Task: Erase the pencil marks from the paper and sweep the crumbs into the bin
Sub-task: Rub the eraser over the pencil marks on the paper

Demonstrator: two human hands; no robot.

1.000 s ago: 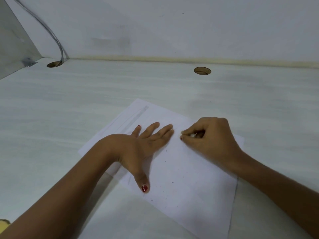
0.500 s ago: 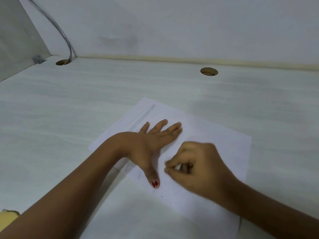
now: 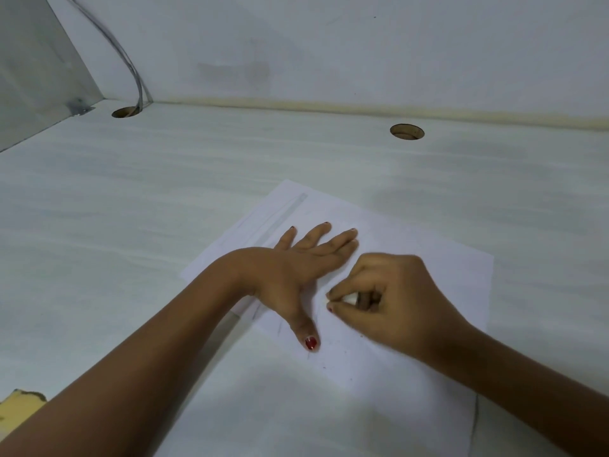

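A white sheet of paper (image 3: 428, 268) lies on the pale desk, with faint pencil lines near its far left corner and small dark crumbs near my thumb. My left hand (image 3: 296, 268) lies flat on the sheet with straight, spread fingers, pressing it down. My right hand (image 3: 389, 301) is curled just right of it and pinches a small white eraser (image 3: 346, 298) between thumb and fingers, its tip on the paper. No bin is in view.
The white desk (image 3: 131, 225) meets a wall at the back. Two round cable holes are cut in it, one at the back left (image 3: 124, 112) with a grey cable running up, one at the back right (image 3: 406, 131). A yellow object (image 3: 19, 404) shows at the lower left edge.
My right hand with the eraser moved from the paper's far right part toward me, then slightly back, beside the left hand. The left hand stayed flat on the sheet.
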